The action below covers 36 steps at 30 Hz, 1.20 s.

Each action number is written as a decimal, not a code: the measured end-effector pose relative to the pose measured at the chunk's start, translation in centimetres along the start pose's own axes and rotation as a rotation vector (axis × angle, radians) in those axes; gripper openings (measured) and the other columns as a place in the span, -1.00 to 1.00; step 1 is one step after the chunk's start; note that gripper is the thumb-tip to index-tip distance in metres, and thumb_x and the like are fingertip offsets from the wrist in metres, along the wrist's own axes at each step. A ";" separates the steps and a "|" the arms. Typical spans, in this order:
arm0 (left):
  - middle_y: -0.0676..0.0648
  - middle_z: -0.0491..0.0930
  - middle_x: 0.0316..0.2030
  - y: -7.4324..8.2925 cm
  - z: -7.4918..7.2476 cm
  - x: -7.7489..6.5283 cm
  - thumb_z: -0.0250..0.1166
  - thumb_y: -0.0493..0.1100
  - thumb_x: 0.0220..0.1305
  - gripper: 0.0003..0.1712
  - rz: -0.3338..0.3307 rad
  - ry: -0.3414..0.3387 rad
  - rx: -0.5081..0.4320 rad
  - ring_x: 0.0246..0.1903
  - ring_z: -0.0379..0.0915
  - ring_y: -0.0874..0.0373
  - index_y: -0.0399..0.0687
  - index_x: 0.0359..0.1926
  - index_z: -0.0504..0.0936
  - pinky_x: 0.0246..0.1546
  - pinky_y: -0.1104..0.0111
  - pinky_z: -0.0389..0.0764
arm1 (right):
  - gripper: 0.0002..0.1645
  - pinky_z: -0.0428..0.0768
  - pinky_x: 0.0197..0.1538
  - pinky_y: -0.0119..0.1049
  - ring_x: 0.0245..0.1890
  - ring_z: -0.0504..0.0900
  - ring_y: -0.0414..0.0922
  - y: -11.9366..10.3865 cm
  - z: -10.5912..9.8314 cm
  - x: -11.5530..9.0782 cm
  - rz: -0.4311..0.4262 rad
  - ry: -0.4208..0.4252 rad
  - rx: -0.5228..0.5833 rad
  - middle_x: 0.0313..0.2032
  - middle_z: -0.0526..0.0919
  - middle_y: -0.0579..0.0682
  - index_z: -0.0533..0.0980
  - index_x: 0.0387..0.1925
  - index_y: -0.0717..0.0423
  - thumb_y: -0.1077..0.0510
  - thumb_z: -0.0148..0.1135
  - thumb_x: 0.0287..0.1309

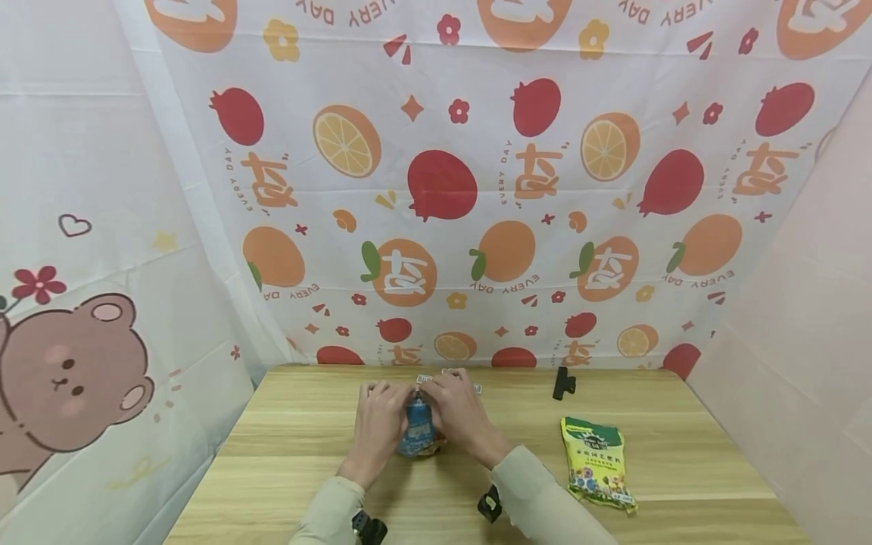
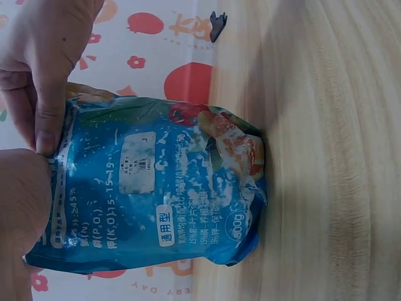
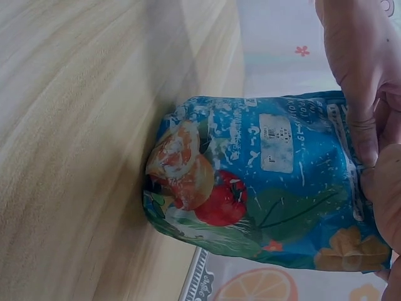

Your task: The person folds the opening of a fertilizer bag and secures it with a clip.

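While hands (image 1: 383, 418) (image 1: 459, 409) pinch it, the wrinkled plastic bag (image 2: 156, 194) stands.

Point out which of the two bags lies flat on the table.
The yellow-green bag, off to the right, untouched. The blue bag stands upright, its top gripped by the left hand and right hand.

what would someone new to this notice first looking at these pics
Probably the fruit-print cloth hanging behind the wooden table, beside a bear-print cloth at the head view's left edge. Next, the blue fertilizer bag upright on the table, pinched at its top by left fingers and right fingers. Then the yellow-and-green bag lying to its right, near the black clip.
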<state>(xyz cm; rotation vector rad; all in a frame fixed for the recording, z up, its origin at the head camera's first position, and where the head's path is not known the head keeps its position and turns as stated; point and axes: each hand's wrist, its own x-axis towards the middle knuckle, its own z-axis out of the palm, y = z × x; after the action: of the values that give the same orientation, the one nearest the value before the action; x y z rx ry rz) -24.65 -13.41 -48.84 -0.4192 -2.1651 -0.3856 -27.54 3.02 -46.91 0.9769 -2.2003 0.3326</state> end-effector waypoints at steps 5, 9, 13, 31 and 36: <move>-0.01 0.81 -0.38 0.0 0.0 0.0 0.48 -0.37 0.03 -0.79 0.006 0.019 0.011 -0.45 0.54 0.09 -0.01 -0.31 0.74 -0.26 0.21 0.41 | -0.90 0.55 -0.09 -0.30 -0.33 0.70 -0.24 0.1 0.2 0.0 -0.014 0.029 0.000 -0.37 0.78 -0.17 0.74 -0.24 -0.03 0.20 0.38 0.23; -0.02 0.80 -0.39 -0.1 0.0 -0.2 0.49 -0.32 0.07 -0.84 -0.006 0.028 0.009 -0.45 0.55 0.07 -0.02 -0.33 0.74 -0.27 0.20 0.43 | -0.91 0.57 -0.13 -0.32 -0.34 0.70 -0.26 0.1 0.5 0.0 -0.028 0.048 0.000 -0.38 0.78 -0.17 0.74 -0.26 -0.02 0.21 0.40 0.20; -0.01 0.79 -0.41 -0.3 0.1 -0.3 0.47 -0.23 0.17 -0.92 -0.004 0.040 0.002 -0.45 0.57 0.07 -0.01 -0.34 0.70 -0.29 0.21 0.42 | -0.94 0.58 -0.13 -0.31 -0.33 0.71 -0.26 0.3 0.6 -0.1 -0.029 0.065 0.009 -0.37 0.79 -0.17 0.73 -0.27 -0.01 0.18 0.43 0.19; 0.02 0.78 -0.45 -1.0 0.1 -0.8 0.45 -0.16 0.19 -0.91 0.044 0.081 -0.008 -0.53 0.49 0.11 0.01 -0.39 0.68 -0.34 0.23 0.38 | -0.86 0.61 -0.23 -0.35 -0.41 0.69 -0.28 1.3 -0.2 -0.2 0.015 -0.004 0.093 -0.40 0.80 -0.19 0.76 -0.29 -0.07 0.00 0.39 0.26; 0.02 0.79 -0.42 -1.1 0.0 -1.1 0.42 -0.23 0.22 -0.93 0.036 0.036 -0.022 -0.50 0.51 0.13 0.01 -0.35 0.68 -0.33 0.26 0.36 | -0.86 0.65 -0.24 -0.39 -0.39 0.70 -0.31 1.8 -0.3 -0.3 0.020 -0.015 0.167 -0.37 0.81 -0.20 0.77 -0.28 -0.07 -0.01 0.41 0.24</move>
<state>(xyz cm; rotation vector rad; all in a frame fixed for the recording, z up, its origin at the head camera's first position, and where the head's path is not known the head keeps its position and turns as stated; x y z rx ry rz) -24.53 -14.61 -49.82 -0.4597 -2.1175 -0.3937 -28.48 4.58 -46.82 1.0494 -2.2246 0.5263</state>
